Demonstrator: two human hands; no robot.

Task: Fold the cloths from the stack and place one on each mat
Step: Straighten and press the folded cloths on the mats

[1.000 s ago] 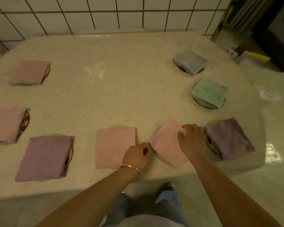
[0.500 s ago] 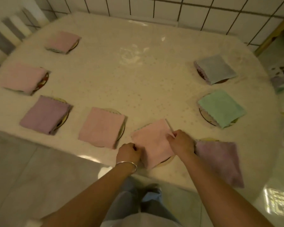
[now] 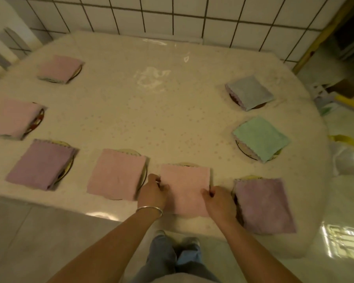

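We hold the pink cloth (image 3: 185, 190) at its two side edges: our left hand (image 3: 153, 192) pinches the left edge, our right hand (image 3: 220, 202) pinches the right edge, each grip closed on the fabric. The cloth lies folded on the mat (image 3: 185, 164) at the near edge of the tabletop (image 3: 151, 119). Seven other folded cloths already lie on mats around it. No stack is in view, so we judge the task is almost finished; only squaring this last cloth seems left
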